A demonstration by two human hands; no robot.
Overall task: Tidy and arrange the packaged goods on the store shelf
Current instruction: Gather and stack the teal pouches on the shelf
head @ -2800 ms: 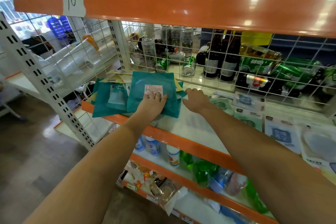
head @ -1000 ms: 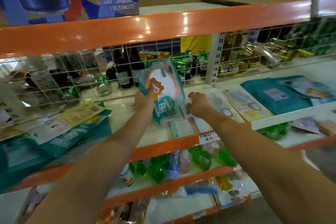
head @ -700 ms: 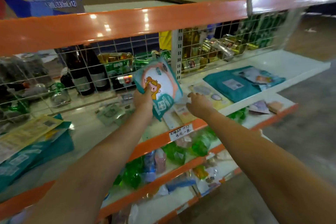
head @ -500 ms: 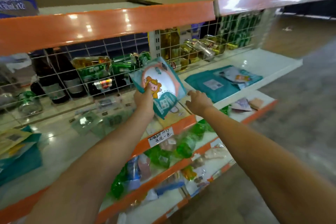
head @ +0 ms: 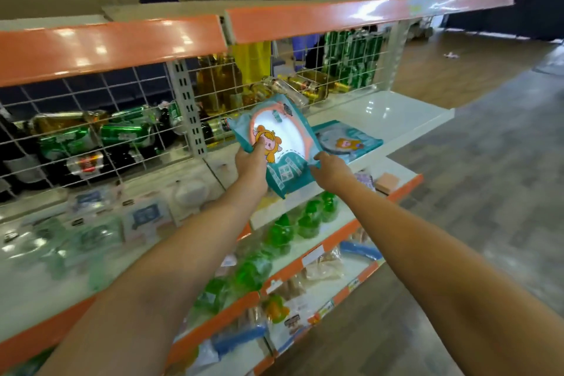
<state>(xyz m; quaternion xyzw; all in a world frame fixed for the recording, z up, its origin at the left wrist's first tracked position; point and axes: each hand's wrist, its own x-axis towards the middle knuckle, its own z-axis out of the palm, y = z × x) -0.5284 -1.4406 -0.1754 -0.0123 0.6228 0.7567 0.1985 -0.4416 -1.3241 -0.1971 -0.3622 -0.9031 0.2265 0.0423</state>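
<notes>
Nearest, on the lower shelves, green packs (head: 280, 235) and blue tubes (head: 360, 250) lay under the orange shelf edge (head: 345, 232). Just above them, both hands held 1 teal packet (head: 282, 146) in the air over the middle shelf (head: 396, 119). The left hand (head: 251, 162) gripped its left edge, thumb pressed on the cartoon figure, fingers curled behind. The right hand (head: 328, 169) pinched its lower right corner with curled fingers. Likely the packet was bound for the matching teal pile (head: 348, 139) lying just right of it and farther back on the shelf. From there, the glossy, floppy film could slip from so small a corner pinch and drop to the shelves below. Set down askew, it might overhang the shelf edge or push the pile out of line. Farther back, behind the wire grid (head: 122, 119), stood bottles and cans (head: 122, 131).
</notes>
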